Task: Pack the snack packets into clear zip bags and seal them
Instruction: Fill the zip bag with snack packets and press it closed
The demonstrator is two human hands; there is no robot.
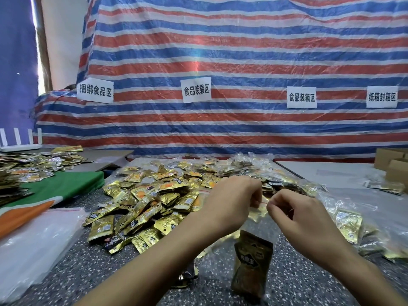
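Nearest: dark-gold snack packet (251, 261), foil, crinkly, flat-rectangular, standing upright inside the clear zip bag (220, 272). More gold packets sit higher in it. The bag's thin, glossy film hangs from the hands down toward the speckled desk (92, 261).

Grip: left hand (231, 195) & right hand (293, 208) both have fingers curled, pinching the bag's top edge at the red zip strip (262, 205). The hands are close together and the right is slightly nearer the viewer.

Key relation: the zip's long axis runs left-right, w/ the bag body below both grips. Prob. next is pressing along that line. Can't tell if it's closed yet.

Beyond: loose packet pile (154, 195) and empty clear bags (33, 239) at left, filled bags (348, 224) at right. Farthest is a striped tarp (220, 51) w/ paper labels (196, 90).
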